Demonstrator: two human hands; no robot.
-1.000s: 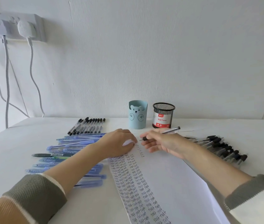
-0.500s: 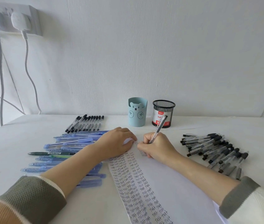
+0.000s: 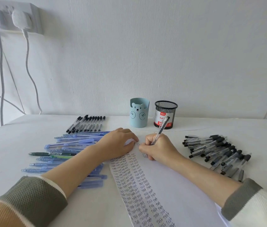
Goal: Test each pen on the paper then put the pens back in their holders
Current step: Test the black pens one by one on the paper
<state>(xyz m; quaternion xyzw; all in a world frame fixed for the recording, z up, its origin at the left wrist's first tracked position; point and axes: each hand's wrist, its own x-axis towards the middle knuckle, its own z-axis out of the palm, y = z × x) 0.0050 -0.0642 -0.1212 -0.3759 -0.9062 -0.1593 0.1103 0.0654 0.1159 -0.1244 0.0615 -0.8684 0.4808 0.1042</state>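
My right hand (image 3: 158,147) grips a clear pen (image 3: 161,129) upright, its tip down on the far end of the white paper (image 3: 175,185). Columns of the handwritten word "Test" fill the paper's left side. My left hand (image 3: 117,143) rests flat on the paper's far left corner, fingers relaxed. A light blue bear holder (image 3: 139,113) and a black mesh holder (image 3: 165,114) stand at the back, neither showing any pens. Black-capped pens (image 3: 87,123) lie in a row at the back left. Blue pens (image 3: 70,145) are spread on the left, and a heap of black pens (image 3: 217,153) on the right.
A dark green pen (image 3: 51,154) lies among the blue ones. A wall socket (image 3: 13,15) with white cables (image 3: 29,71) hangs at the upper left. The white table (image 3: 11,145) meets the wall just behind the holders.
My right hand turned the pen from lying level to upright and set its tip on the paper. The left hand stayed on the paper's corner.
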